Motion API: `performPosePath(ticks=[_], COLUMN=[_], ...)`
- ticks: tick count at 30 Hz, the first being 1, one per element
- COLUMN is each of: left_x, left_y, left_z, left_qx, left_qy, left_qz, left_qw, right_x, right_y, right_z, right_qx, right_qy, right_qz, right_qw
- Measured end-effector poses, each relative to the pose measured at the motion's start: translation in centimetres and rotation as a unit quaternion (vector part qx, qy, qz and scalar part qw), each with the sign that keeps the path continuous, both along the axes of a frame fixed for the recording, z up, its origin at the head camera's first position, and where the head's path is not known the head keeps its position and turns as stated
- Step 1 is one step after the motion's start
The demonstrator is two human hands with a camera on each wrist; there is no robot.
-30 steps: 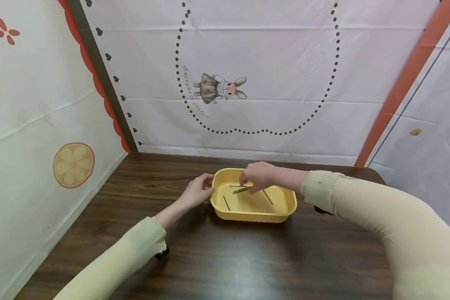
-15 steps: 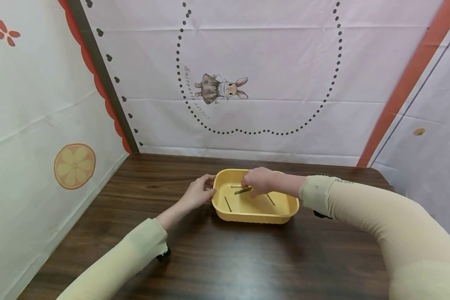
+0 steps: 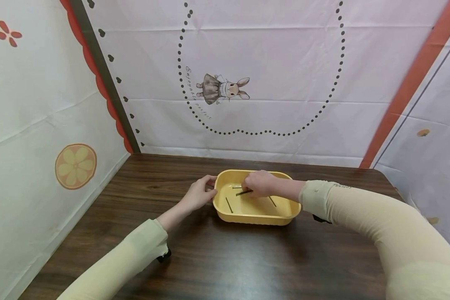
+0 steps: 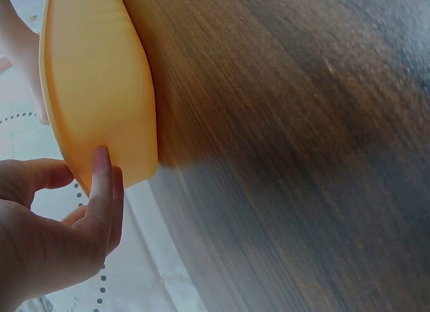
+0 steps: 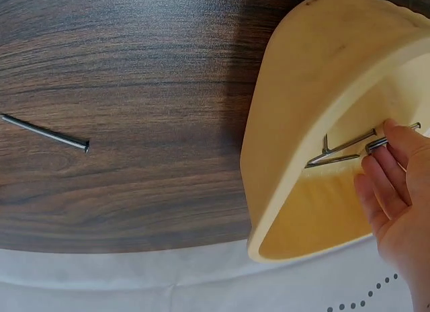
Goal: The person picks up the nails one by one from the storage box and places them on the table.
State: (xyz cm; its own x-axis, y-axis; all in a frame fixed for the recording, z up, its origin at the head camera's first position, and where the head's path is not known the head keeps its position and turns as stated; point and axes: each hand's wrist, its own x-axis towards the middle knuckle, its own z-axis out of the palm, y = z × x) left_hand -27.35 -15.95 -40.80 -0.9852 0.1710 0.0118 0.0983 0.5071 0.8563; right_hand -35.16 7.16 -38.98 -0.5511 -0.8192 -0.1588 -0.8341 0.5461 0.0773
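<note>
Yellow tub (image 3: 255, 220): set on the desk (image 3: 247, 258), near the middle of its back edge.
Left hand (image 3: 198, 193): the tub's left end is held between thumb and fingers.
Right hand (image 3: 260, 184): pinched nails (image 5: 377, 144) are held inside the tub; their count cannot be told.
Loose nails (image 3: 229, 205): scattered on the tub's floor; a stray nail (image 5: 50, 134) is seen on the desk.
Handling: probably stiff, light, slippery; nails are best gripped mid-shank, the tub by its rim.
</note>
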Motion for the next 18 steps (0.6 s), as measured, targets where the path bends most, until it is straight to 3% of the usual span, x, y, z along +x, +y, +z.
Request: performPosePath(ticks=[6, 18], left_x=[0.1, 0.1], left_y=[0.0, 0.0], left_z=[0.2, 0.0], left_qx=[0.003, -0.003], left_qy=[0.001, 0.006], left_qz=[0.001, 0.004], left_qw=[1.0, 1.0], right_x=[0.1, 0.1], right_y=[-0.2, -0.6], right_z=[-0.4, -1.4], right_qx=[-0.037, -0.105], right_qy=[0.01, -0.012], right_qz=[0.009, 0.017], right_qw=[0.999, 0.994])
